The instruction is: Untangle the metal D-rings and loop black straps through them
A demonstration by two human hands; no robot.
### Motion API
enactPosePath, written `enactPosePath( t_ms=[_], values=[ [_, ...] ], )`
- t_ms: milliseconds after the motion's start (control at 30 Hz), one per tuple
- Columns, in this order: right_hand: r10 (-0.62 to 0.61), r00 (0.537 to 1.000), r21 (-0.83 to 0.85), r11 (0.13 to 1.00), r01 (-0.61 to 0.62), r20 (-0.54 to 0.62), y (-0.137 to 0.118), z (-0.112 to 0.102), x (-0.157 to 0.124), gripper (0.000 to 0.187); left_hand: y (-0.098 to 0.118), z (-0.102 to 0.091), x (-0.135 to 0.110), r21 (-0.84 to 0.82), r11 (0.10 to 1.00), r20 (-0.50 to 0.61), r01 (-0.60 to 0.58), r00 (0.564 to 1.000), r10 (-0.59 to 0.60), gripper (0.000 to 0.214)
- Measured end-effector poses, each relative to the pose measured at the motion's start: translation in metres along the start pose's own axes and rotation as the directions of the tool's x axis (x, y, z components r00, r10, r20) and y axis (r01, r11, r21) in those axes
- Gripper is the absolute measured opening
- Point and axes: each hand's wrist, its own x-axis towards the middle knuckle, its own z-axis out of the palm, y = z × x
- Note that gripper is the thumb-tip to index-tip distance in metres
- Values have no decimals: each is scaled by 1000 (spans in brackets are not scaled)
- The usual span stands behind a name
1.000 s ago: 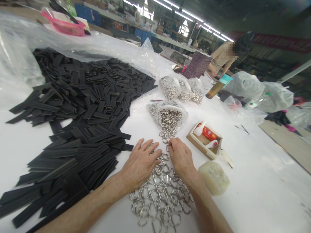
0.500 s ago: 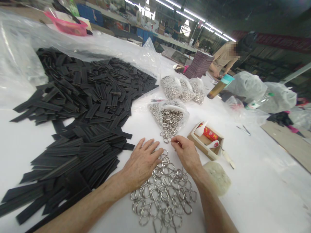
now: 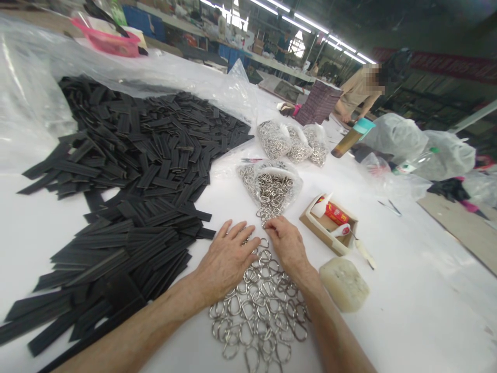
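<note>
Since the loose D-rings (image 3: 258,316) lie interlocked in one flat pile on the white counter (image 3: 407,290), right under both hands, the main risk is prob. snagging: pull one & its neighbours come along, tangle, or skid twd the near edge. On the pile's left half the left hand (image 3: 227,256) lies palm down, fingers spread, pressing rings flat. At the pile's far edge the right hand (image 3: 285,243) has its fingertips curled together over a ring. Whether one is actually pinched I can't tell, since the fingers hide it. Slick counter + smooth metal likely means rings slide easily, esp. if the flat hand lifts. The black strips (image 3: 135,171) heaped just left of the pile could get swept in & mixed w/ rings. A pale waxy block (image 3: 344,284) just right of the pile could get knocked by the forearm.

Containers:
- An open clear bag (image 3: 272,186) just beyond the pile, mouth facing it, is part full of the same rings w/ a few spilling out. A tug there could dump more.
- Three more clear bags (image 3: 295,142) farther beyond are packed w/ rings & look closed.
- A small cardboard tray (image 3: 322,238) beyond-right of the pile holds a red pack & white tubes. One tip pokes past the rim, so it could tip out.
- A bottle w/ teal cap (image 3: 351,137) stands well beyond-right, contents unclear.
- A pink basket (image 3: 106,44) sits far beyond-left, contents too small to tell.
</note>
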Motion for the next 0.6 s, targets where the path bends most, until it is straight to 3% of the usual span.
enactPosePath(
  t_ms=[333, 600],
  values=[
    [41, 999, 32, 999, -42, 26, 14, -27, -3, 11, 0, 0, -1, 2, 1000, -5, -10, 1000, 10, 26],
    [-6, 995, 33, 999, 3, 98, 12, -20, -4, 11, 0, 2, -1, 3, 1000, -14, -6, 1000, 6, 26]
  ],
)
